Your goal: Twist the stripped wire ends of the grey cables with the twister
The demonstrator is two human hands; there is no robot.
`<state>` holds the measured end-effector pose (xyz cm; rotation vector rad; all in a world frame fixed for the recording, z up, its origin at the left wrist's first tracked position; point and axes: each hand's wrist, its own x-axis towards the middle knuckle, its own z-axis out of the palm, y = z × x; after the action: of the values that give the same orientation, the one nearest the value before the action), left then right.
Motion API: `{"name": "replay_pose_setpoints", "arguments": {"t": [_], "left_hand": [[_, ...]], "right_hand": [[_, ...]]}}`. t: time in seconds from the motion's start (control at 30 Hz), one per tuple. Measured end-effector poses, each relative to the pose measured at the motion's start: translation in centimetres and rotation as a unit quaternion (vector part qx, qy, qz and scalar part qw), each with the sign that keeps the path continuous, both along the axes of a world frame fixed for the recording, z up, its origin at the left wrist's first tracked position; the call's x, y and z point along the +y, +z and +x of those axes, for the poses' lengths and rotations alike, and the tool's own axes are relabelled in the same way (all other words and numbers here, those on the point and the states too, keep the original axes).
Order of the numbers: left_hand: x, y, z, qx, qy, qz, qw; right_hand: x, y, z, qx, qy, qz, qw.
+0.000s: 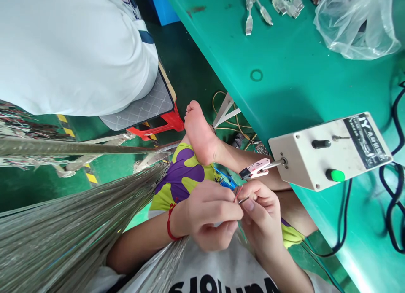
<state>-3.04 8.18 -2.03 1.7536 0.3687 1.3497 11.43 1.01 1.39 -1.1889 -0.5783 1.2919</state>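
Note:
In the head view my left hand (210, 217), with a red cord at its wrist, is closed in a pinch on the fine wires (238, 193), of which red and dark ends show. My right hand (262, 211) meets it fingertip to fingertip, thumb and forefinger pinching the same wires. Just above my right hand, a pink clothespin (260, 168) with a black tip sits on the metal rod of a white box (300, 158). The box carries a green button and a black knob. My fingers hide most of the wires' length.
A bundle of long clear-grey cables (88, 225) hangs at my left. The green table (221, 27) bears USB plugs (249, 25), a plastic bag (351, 27) and black cords (392, 196). A person in a white shirt (79, 52) sits on a red stool (172, 121) at upper left.

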Motion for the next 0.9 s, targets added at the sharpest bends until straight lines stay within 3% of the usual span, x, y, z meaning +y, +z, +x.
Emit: {"name": "replay_pose_setpoints", "arguments": {"t": [0.07,0.13,0.23,0.33,0.5,0.7,0.9], "left_hand": [[0.2,0.0,-0.2,0.012,-0.046,0.006,0.999],[0.4,0.1,-0.4,0.027,-0.055,0.015,0.998],[0.5,0.4,-0.8,0.063,0.005,0.025,0.998],[0.7,0.7,-1.0,0.100,0.092,0.024,0.990],[1.2,0.8,-1.2,0.114,0.164,0.011,0.980],[1.5,0.2,-1.1,0.097,0.179,-0.006,0.979],[1.6,-0.1,-0.7,0.070,0.184,0.005,0.980]], "right_hand": [[0.2,0.1,0.0,0.002,0.002,-0.002,1.000],[0.4,0.1,0.0,-0.024,-0.001,-0.018,1.000],[0.7,-0.3,0.3,-0.064,-0.016,-0.038,0.997],[1.4,-0.6,0.7,-0.071,-0.025,-0.013,0.997],[3.0,-0.9,1.3,0.031,-0.023,-0.009,0.999],[4.3,-1.3,0.9,0.105,-0.027,0.042,0.993],[5.0,-1.7,1.0,0.179,0.038,0.070,0.981]]}}
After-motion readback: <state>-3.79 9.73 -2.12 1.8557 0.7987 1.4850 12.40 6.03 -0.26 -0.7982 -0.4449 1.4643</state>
